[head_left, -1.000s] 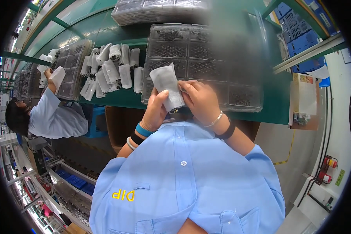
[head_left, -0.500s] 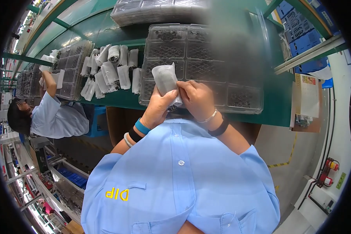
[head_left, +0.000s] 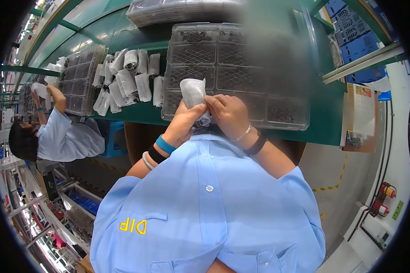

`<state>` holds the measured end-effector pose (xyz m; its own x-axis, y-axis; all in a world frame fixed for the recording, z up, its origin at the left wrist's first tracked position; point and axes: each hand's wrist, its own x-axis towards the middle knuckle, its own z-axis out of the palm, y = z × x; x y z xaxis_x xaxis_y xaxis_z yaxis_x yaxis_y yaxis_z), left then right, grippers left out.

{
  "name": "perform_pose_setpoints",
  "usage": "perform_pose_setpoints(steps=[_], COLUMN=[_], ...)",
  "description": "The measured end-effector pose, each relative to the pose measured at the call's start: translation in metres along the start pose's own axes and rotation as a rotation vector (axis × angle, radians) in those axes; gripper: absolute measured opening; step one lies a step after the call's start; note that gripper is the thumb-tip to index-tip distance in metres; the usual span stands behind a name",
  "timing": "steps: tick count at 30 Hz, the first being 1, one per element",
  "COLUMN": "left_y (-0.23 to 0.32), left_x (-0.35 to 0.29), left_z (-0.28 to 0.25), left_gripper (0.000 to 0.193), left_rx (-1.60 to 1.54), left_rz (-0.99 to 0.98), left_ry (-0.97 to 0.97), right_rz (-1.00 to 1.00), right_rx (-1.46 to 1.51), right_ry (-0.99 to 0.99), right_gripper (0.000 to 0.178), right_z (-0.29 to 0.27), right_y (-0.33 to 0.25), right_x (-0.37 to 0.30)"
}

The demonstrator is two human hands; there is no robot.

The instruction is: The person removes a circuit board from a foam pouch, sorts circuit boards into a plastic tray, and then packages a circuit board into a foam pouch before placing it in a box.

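Note:
My left hand [head_left: 185, 122] is closed around a white wrapped packet [head_left: 194, 92], with small dark parts showing at its lower end. The thumb lies across the front of the wrap. My right hand [head_left: 228, 114] pinches the packet's right edge, fingers bent together; exactly what the fingertips grip is hidden. Behind both hands lies a clear plastic compartment tray [head_left: 287, 126] with small dark components in its sections. To its left, a pile of similar white wrapped packets [head_left: 125, 82] rests on the green bench, dark parts poking out of some ends.
Stacked clear trays [head_left: 182, 13] stand at the back, and another compartment tray [head_left: 79, 75] lies beyond the packets. A co-worker [head_left: 68, 136] at far left handles white material. Blue crates [head_left: 357, 50] and a hanging calendar [head_left: 361, 111] are at right. A blur covers the upper right.
The packet has tipped and turned slightly between my hands, and its top looks more folded over. At far left the co-worker's hands have shifted, with white material held up.

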<state>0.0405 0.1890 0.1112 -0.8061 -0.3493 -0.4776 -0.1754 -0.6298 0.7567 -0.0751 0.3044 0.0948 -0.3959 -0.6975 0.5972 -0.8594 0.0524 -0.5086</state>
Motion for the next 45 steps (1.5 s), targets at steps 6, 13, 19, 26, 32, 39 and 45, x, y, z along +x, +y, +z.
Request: perform_pose_setpoints(steps=[6,13,19,26,32,39,45], left_y=[0.01,0.01,0.01,0.008,0.008,0.005,0.0], left_x=[-0.007,-0.013,-0.018,-0.02,-0.021,-0.017,-0.013], left_z=[0.002,0.009,0.007,0.003,0.003,0.004,-0.005], left_gripper=[0.049,0.063,0.075,0.082,0.082,0.076,0.076], left_rx=[0.081,0.113,0.089,0.101,0.061,0.072,0.097], left_rz=[0.019,0.125,0.145,0.052,0.023,-0.016,-0.014], left_ry=[0.017,0.05,0.016,-0.036,-0.086,-0.058,-0.064], right_rz=[0.19,0.484,0.273,-0.06,-0.164,-0.159,-0.125], right_rx=[0.194,0.464,0.255,-0.007,-0.036,-0.101,-0.004], right_ry=[-0.098,0.013,-0.119,-0.126,-0.18,-0.294,-0.295], right_gripper=[0.017,0.016,0.016,0.023,0.023,0.021,0.019], right_z=[0.004,0.01,-0.016,-0.026,-0.023,-0.016,-0.006], right_y=[-0.001,-0.013,-0.012,-0.011,-0.008,-0.009,-0.002], right_x=[-0.003,-0.003,0.003,0.011,0.01,0.012,0.012])
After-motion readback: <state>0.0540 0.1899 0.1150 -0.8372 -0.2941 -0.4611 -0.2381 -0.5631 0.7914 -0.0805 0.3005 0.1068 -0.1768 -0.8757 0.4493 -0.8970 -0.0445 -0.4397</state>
